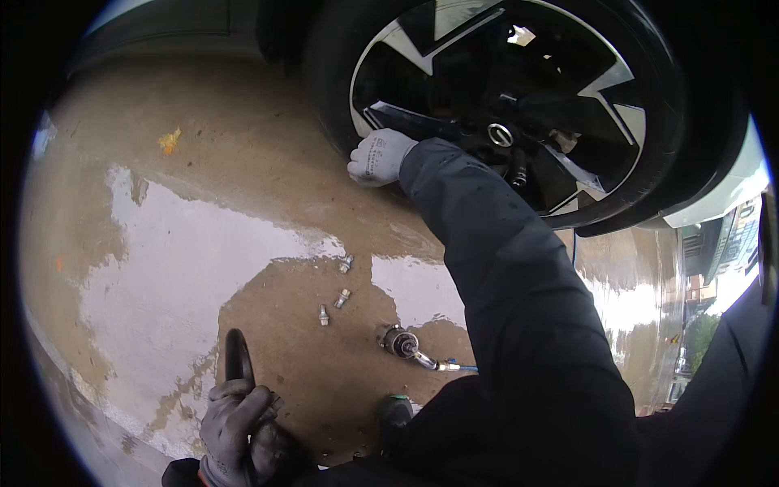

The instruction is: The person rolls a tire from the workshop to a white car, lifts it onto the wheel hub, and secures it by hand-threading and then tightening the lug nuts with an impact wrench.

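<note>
My right hand (380,157), in a light grey glove, lies with curled fingers against the lower left of a car wheel (500,134); whether it holds anything is hidden. My left hand (240,420), gloved in darker grey, has its fingers wrapped round a smooth black rod-like thing (237,359) whose exact kind I cannot tell. From the wheel near its centre cap sticks a dark cylinder with a shiny end (518,175), seemingly a socket. Three wheel bolts (342,297) lie loose on the wet ground. Beside them rests an air impact wrench (398,342).
A blue air hose (467,367) runs from the wrench under my right arm. The dark tip of a shoe (394,413) shows below the wrench. Puddles (176,262) cover parts of the concrete. The car's dark sill (152,30) stretches along the upper left.
</note>
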A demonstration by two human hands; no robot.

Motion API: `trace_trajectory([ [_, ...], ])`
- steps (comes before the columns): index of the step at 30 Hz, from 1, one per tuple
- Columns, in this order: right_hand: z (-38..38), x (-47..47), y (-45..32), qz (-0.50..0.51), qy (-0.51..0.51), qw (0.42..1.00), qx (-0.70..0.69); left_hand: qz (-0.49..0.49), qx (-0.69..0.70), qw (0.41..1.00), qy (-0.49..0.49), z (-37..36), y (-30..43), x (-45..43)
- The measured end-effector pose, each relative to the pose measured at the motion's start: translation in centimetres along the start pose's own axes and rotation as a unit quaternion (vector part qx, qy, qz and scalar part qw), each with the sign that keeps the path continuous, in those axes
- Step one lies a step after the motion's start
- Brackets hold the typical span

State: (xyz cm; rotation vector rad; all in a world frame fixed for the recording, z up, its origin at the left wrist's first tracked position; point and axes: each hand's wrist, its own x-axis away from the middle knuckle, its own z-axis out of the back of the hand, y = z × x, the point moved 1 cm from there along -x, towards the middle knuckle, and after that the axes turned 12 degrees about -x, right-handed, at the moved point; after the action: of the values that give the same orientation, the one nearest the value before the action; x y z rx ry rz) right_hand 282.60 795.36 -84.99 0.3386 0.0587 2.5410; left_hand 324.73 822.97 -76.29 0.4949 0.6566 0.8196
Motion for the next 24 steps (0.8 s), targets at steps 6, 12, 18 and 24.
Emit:
trace_trajectory([
  [6, -0.4, -1.2, -2.5, -0.048, 0.161, 0.984, -0.067, -0.103, 0.018, 0.994, -0.014, -1.3, 1.9, -1.4],
  [12, 2.5, 0.3, -5.5, 0.052, 0.109, 0.989, -0.084, -0.090, 0.038, 0.995, -0.032, -1.9, 1.6, -1.2],
  [18, 1.8, 1.1, -1.0, -0.105, 0.150, 0.982, -0.038, -0.058, 0.017, 0.995, -0.075, -2.2, 1.0, -1.6],
  [24, -1.3, 8.1, -10.1, -0.245, 0.292, 0.880, -0.283, -0.078, 0.046, 0.994, -0.068, -1.7, 1.9, -0.4],
])
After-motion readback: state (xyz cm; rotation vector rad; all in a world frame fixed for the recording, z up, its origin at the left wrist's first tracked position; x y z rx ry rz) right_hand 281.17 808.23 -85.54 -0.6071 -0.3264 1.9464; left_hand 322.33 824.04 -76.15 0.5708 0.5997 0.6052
